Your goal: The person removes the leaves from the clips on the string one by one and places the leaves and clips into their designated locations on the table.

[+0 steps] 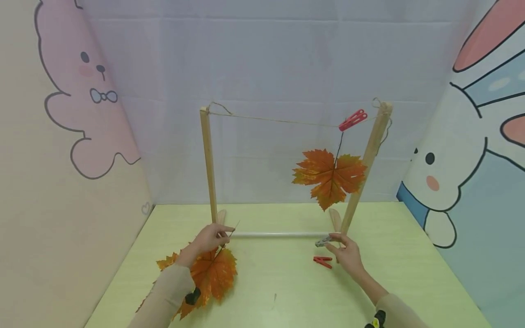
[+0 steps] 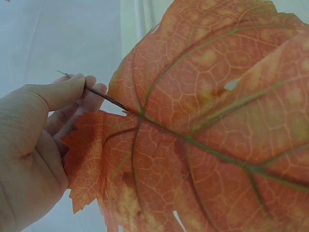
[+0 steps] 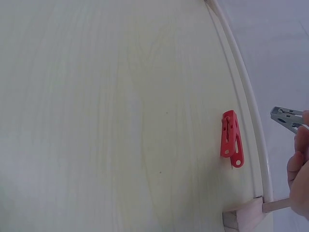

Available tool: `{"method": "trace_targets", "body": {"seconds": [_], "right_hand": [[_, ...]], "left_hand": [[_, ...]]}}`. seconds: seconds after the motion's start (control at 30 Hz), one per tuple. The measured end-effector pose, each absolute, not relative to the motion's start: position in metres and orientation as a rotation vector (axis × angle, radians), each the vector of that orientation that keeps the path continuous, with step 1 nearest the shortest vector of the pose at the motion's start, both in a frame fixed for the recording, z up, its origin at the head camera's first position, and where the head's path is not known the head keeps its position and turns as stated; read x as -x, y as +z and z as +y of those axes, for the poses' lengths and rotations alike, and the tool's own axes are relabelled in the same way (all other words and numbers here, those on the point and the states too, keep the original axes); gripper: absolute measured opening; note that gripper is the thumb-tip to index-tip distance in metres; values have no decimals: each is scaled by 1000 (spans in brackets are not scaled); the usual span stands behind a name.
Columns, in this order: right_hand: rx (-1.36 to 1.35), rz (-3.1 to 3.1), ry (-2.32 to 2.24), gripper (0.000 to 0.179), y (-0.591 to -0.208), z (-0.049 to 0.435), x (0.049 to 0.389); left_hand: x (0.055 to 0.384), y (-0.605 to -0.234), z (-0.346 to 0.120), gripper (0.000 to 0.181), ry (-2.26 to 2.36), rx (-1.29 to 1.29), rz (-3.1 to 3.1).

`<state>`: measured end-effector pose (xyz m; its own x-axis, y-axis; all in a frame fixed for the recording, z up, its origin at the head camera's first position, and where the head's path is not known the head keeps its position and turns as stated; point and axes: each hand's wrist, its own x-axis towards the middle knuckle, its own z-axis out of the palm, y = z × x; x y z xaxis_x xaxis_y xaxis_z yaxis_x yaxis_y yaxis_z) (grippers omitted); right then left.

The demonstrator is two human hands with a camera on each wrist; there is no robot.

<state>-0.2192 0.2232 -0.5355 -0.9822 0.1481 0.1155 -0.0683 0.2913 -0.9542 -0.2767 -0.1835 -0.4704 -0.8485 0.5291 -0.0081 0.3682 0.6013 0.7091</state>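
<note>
My left hand pinches the dark stem of an orange artificial maple leaf between thumb and fingertips; the leaf hangs below the hand on the left of the table. Another orange leaf shows partly behind my forearm. On the right, my right hand holds a grey clothespin by its handle end, its tip pointing left. Just below lies a red clothespin on the table. From the string, a red clothespin holds a third orange leaf by its stem.
Two wooden posts, the left post and the right post, carry the string. A white rod joins them low down, near the table. A white cloth hangs behind, with cartoon-printed panels on both sides.
</note>
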Motion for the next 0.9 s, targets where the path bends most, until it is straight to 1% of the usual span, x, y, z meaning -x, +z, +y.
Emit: {"method": "trace_targets", "body": {"seconds": [0.53, 0.67, 0.8, 0.9], "right_hand": [[125, -2368, 1752, 32, -549, 224, 222], [141, -2388, 1732, 32, -553, 223, 223], [158, -2412, 1745, 33, -553, 221, 222], [152, -2390, 1796, 33, -545, 218, 218]], "left_hand": [[274, -484, -184, 31, 986, -729, 2632], [276, -493, -184, 31, 969, -725, 2645], [276, -500, -184, 30, 978, -766, 2632], [276, -504, -185, 28, 1020, -838, 2606]]}}
